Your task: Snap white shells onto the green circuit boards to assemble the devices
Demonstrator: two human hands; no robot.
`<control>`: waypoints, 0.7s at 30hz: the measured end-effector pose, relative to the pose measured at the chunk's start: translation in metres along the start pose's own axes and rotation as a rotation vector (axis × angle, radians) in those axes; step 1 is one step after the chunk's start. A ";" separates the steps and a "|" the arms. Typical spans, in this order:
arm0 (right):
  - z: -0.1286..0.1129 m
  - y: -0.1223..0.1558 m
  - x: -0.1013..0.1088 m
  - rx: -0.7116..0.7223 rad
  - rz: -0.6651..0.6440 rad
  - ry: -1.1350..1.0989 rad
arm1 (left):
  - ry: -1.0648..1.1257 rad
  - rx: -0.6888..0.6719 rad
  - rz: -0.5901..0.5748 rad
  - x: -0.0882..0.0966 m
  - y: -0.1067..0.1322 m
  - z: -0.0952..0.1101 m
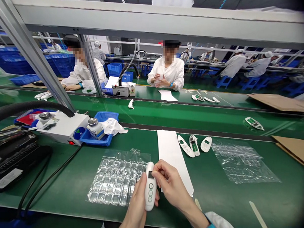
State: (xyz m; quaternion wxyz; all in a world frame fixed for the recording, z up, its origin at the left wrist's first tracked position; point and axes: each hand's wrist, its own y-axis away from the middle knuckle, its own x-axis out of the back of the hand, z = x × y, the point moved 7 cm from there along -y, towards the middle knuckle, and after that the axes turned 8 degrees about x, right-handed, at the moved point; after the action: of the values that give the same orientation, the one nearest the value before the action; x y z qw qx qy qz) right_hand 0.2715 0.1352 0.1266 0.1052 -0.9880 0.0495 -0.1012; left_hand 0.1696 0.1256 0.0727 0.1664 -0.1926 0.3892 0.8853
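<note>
My left hand (pixel 137 202) is wrapped around the lower part of a white handheld device (pixel 150 186) with a small dark screen and round buttons. My right hand (pixel 169 183) pinches the device's upper end near the screen. Both hands hover over the near edge of the green table (pixel 69 183). A sheet of bubble wrap (pixel 116 176) lies just left of the device, and a white paper strip (pixel 172 153) lies under and beyond my right hand. Three white device shells (pixel 194 145) lie past the strip.
A second bubble wrap sheet (pixel 240 162) lies at right. A blue tray (pixel 100 130) with a jar and cloth, a white machine (pixel 64 127) with a black hose, and black equipment (pixel 13 155) stand at left. Cardboard (pixel 296 149) is at far right. Other people sit across the conveyor (pixel 182 114).
</note>
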 end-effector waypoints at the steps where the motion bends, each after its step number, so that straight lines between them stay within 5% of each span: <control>1: 0.000 0.000 0.000 -0.002 0.000 -0.005 | -0.001 0.002 0.003 0.000 0.000 0.000; 14: 0.002 0.000 -0.002 -0.016 0.000 0.001 | -0.019 0.020 0.030 0.001 0.005 0.002; 21: -0.007 0.004 -0.004 0.092 0.029 0.224 | -0.098 -0.030 0.088 0.002 0.009 0.009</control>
State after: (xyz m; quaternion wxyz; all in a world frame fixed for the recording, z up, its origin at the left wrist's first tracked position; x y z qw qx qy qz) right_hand 0.2664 0.1303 0.1316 0.1459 -0.9638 0.0706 -0.2118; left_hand 0.1618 0.1265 0.0828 0.1434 -0.1342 0.3756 0.9057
